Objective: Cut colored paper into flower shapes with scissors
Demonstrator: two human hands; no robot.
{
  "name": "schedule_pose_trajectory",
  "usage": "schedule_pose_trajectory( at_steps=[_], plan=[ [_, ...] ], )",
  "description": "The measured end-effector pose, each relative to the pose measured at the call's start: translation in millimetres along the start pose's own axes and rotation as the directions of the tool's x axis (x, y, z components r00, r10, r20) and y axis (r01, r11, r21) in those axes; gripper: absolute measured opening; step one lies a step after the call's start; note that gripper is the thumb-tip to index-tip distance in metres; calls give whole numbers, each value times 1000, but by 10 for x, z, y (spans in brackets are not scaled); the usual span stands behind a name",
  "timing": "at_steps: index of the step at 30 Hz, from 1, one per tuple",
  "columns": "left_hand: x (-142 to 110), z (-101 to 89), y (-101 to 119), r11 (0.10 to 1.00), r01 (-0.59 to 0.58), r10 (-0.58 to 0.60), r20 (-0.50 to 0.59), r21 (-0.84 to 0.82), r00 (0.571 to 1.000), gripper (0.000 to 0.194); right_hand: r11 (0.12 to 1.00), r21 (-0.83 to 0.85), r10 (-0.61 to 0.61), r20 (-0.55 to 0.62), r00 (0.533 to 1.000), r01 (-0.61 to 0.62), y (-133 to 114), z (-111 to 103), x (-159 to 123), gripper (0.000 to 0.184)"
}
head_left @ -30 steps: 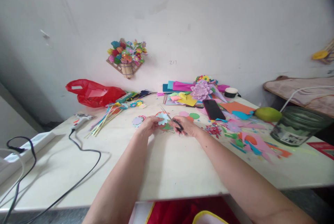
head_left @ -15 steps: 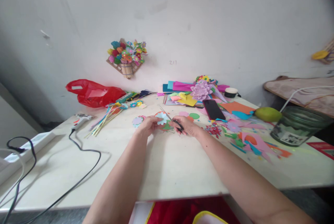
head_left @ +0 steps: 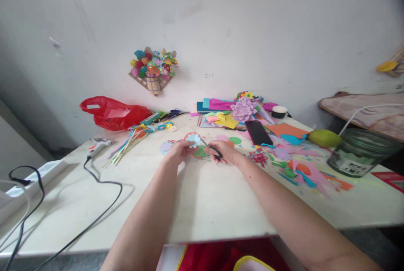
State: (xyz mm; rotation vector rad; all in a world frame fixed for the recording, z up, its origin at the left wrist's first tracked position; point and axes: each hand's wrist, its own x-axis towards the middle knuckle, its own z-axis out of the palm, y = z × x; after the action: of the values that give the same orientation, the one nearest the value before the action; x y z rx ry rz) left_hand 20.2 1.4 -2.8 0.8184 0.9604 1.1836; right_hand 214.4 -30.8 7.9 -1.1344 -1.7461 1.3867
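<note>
Pinched between the fingers of my left hand is a light blue flower cut-out. My right hand is closed on the black handles of a pair of scissors. The scissor blades point up and left, close to the flower's right edge; whether they touch it I cannot tell. Under and around both hands lie a green disc and tiny scraps. A lilac flower cut-out rests left of my left hand. Beyond my right hand are a pink disc and another green disc.
At left, a glue gun trails a black cord near a white power strip. A red plastic bag sits at the back. On the right are a phone, coloured scraps, a green mango-like fruit and a dark glass jar.
My left hand has shifted the light blue flower slightly left and up, away from the scissors, and the green disc beneath shows more. My right hand has barely moved.
</note>
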Motion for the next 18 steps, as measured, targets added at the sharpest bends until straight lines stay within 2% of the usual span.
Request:
schedule_pose_trajectory(
  at_steps=[8, 18],
  plan=[
    [-5, 7, 7, 1000, -28, 28, -33, -3, 999, 9, 1000, 11, 17, 3, 1000, -17, -12, 21, -6, 25],
    [5, 11, -10, 999, -38, 37, -35, -28, 999, 9, 997, 79, -10, 39, 999, 7, 137, 2, 85, 30]
  ],
)
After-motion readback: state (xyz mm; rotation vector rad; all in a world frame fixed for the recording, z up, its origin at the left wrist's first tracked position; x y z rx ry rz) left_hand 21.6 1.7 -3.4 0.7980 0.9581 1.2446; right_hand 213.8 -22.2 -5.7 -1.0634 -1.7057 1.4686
